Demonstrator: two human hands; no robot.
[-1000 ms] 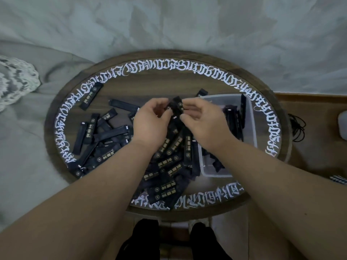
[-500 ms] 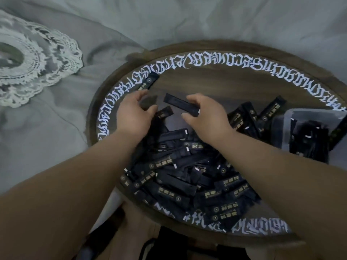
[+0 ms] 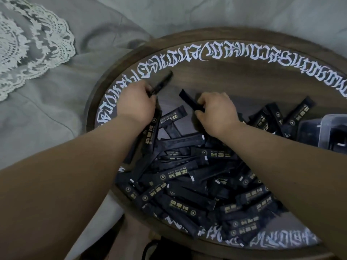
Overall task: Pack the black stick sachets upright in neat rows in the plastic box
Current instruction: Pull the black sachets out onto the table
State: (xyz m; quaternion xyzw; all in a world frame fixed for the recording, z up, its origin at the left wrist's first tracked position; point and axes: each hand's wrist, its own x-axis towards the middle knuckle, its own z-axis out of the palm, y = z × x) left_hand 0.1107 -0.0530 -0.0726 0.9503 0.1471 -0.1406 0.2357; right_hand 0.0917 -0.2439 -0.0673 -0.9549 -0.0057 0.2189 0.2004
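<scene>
Several black stick sachets with gold print [image 3: 187,171] lie in a loose heap on a round wooden table [image 3: 234,76] with white lettering round its rim. My left hand [image 3: 138,102] grips one black sachet [image 3: 162,82] at the table's far left; the stick points up and right. My right hand [image 3: 217,109] grips another black sachet [image 3: 189,101] by its near end, just right of the left hand. The clear plastic box [image 3: 326,132] sits at the right edge, cut off by the frame, with dark sachets inside.
Grey bedding [image 3: 56,113] surrounds the table on the left and behind. A white lace doily [image 3: 28,47] lies on it at the upper left. The table's far half is bare wood.
The view has swung further left, pushing the box toward the right edge. My left hand has taken hold of a sachet at the table's far left; my right hand still holds its sachet.
</scene>
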